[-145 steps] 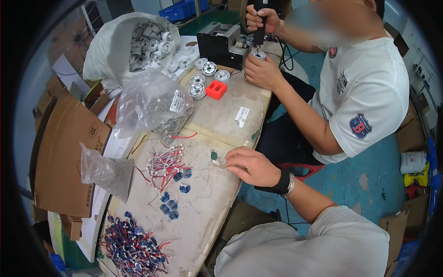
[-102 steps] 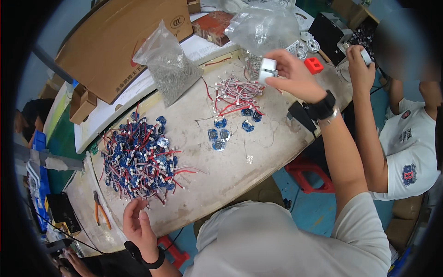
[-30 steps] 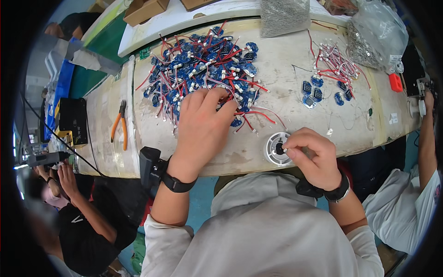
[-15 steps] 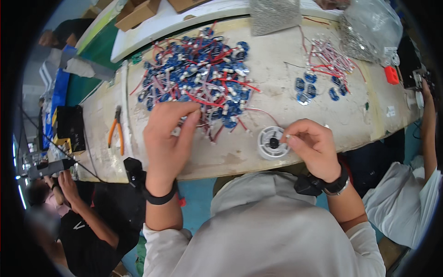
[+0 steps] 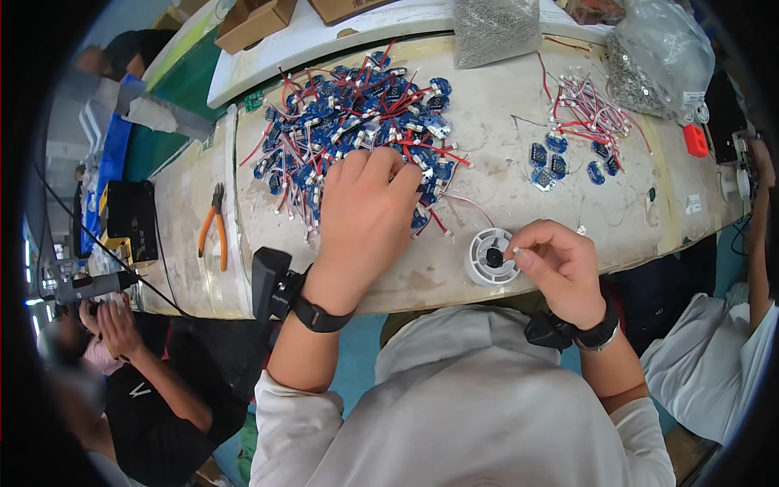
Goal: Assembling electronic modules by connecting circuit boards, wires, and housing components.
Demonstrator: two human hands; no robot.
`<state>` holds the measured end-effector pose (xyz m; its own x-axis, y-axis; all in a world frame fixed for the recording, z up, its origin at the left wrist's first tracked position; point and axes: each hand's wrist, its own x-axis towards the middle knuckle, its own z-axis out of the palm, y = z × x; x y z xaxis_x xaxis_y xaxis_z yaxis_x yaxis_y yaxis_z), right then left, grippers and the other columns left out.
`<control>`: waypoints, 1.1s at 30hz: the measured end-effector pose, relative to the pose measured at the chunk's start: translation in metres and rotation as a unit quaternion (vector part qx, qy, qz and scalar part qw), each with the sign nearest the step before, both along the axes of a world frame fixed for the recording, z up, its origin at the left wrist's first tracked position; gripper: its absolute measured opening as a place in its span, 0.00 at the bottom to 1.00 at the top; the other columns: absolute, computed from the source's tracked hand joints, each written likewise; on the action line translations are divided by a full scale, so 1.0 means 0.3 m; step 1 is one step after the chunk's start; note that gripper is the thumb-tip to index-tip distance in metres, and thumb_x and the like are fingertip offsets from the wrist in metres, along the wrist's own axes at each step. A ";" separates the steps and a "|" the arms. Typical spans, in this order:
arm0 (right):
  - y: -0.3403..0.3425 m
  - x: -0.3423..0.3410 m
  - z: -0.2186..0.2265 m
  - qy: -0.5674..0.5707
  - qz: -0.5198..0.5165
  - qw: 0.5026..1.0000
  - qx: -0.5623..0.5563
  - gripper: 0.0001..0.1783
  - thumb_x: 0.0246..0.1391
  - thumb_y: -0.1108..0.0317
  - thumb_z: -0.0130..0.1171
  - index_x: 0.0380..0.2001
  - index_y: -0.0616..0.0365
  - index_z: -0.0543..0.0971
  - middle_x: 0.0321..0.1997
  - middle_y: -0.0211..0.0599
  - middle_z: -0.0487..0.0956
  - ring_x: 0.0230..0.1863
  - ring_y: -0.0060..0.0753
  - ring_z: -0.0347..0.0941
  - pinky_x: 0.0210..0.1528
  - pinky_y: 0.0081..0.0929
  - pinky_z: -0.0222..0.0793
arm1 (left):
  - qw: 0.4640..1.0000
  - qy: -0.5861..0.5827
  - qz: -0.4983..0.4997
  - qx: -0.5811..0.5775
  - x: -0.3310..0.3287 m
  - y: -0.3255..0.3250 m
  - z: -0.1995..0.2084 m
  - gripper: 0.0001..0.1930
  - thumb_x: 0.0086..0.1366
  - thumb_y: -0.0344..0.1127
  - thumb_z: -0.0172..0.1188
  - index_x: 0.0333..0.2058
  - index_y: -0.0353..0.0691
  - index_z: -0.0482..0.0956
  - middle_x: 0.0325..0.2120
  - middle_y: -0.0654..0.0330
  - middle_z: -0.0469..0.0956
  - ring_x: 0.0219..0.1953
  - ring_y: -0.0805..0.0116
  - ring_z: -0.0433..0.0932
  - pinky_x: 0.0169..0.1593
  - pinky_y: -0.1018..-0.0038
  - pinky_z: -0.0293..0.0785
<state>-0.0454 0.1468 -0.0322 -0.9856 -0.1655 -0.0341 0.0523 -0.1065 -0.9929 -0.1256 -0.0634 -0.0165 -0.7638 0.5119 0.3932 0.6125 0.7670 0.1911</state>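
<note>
My left hand (image 5: 369,215) reaches over the near side of a heap of blue round circuit boards (image 5: 324,114) with red and white wires. Its fingers curl downward into the heap, and the fingertips are hidden, so what they grip cannot be seen. Thumb and fingers of my right hand (image 5: 564,268) pinch a small white connector (image 5: 517,251). Just left of those fingertips stands a white round plastic housing (image 5: 479,272) with a dark centre, near the table's front edge. A thin wire (image 5: 471,201) runs from the heap toward the housing.
Orange-handled pliers (image 5: 213,227) lie at left. Several loose blue boards (image 5: 557,165) and a bundle of wired connectors (image 5: 588,109) are at right. Behind stand bags of small metal parts (image 5: 497,36) and a red block (image 5: 695,140). Co-workers (image 5: 166,390) sit on both sides.
My left hand has moved right and forward, from the heap's near-left edge onto the heap, its fingers now curled down. My right hand keeps its pinch beside the housing. The view has shifted slightly.
</note>
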 end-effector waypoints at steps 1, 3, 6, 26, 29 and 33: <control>0.001 0.003 -0.001 0.007 0.003 1.000 0.008 0.05 0.48 0.76 0.52 0.31 0.65 0.72 0.30 0.31 0.74 0.32 0.17 0.67 0.37 0.17 0.63 | 1.000 -0.002 -0.025 0.011 -0.001 -0.015 -0.002 0.13 0.40 0.26 0.62 0.29 0.40 0.74 0.25 0.61 0.70 0.27 0.63 0.67 0.33 0.71 0.63; 0.002 0.006 -0.003 0.013 0.002 1.000 0.016 0.05 0.48 0.76 0.52 0.31 0.65 0.72 0.29 0.31 0.74 0.32 0.17 0.67 0.37 0.17 0.64 | 0.998 -0.005 -0.054 0.023 0.008 -0.045 0.008 0.14 0.42 0.25 0.62 0.31 0.39 0.74 0.25 0.61 0.71 0.27 0.65 0.68 0.33 0.73 0.64; 0.012 -0.001 -0.013 0.008 -0.013 0.999 0.032 0.05 0.48 0.77 0.52 0.30 0.65 0.72 0.29 0.32 0.74 0.32 0.17 0.67 0.37 0.16 0.64 | 0.984 -0.026 0.015 0.175 0.030 -0.077 0.064 0.18 0.48 0.19 0.56 0.40 0.36 0.72 0.29 0.58 0.73 0.28 0.72 0.71 0.33 0.80 0.66; -0.047 -0.020 0.006 0.030 -0.032 0.997 0.068 0.05 0.43 0.77 0.55 0.28 0.63 0.73 0.27 0.35 0.74 0.30 0.24 0.70 0.33 0.20 0.65 | 0.493 -0.530 0.075 0.686 0.230 0.091 0.019 0.13 0.58 0.26 0.49 0.43 0.34 0.66 0.27 0.62 0.74 0.27 0.73 0.75 0.31 0.80 0.73; -0.057 -0.031 0.015 0.220 -0.040 0.945 0.238 0.06 0.39 0.78 0.56 0.25 0.60 0.72 0.24 0.36 0.72 0.25 0.37 0.67 0.28 0.28 0.63 | 0.504 -0.513 0.074 0.691 0.233 0.095 -0.002 0.11 0.58 0.26 0.50 0.40 0.34 0.67 0.26 0.62 0.74 0.27 0.72 0.75 0.31 0.79 0.72; -0.072 -0.033 0.005 0.244 -0.046 0.940 0.236 0.06 0.40 0.79 0.55 0.26 0.60 0.71 0.22 0.36 0.70 0.24 0.36 0.66 0.29 0.28 0.62 | 0.501 -0.502 0.076 0.701 0.237 0.103 -0.021 0.10 0.57 0.26 0.51 0.40 0.35 0.67 0.26 0.61 0.74 0.26 0.71 0.75 0.31 0.79 0.72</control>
